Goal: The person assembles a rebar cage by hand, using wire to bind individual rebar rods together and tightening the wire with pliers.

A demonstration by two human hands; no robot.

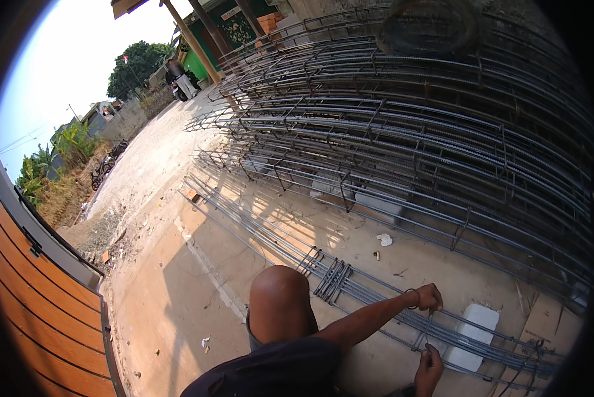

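My left hand (430, 297), with a dark band at its wrist, is closed with fingers pointing down on a thin bent steel stirrup (426, 329). The stirrup lies across a bundle of long steel bars (403, 314) low over the ground. At the stirrup's nearer end my right hand (429, 372) has its fingers pinched together on it. Farther left along the bars sits a cluster of several stirrups (333, 279), bunched close. A white block (473, 336) lies under the bars, just right of my hands.
Tied rebar cages (403, 126) are stacked along the right and far side, propped on pale blocks (379, 204). A coil of wire (432, 30) rests on top. An orange slatted gate (45, 311) stands at the left. Far off, a person (183, 78) stands by a motorbike.
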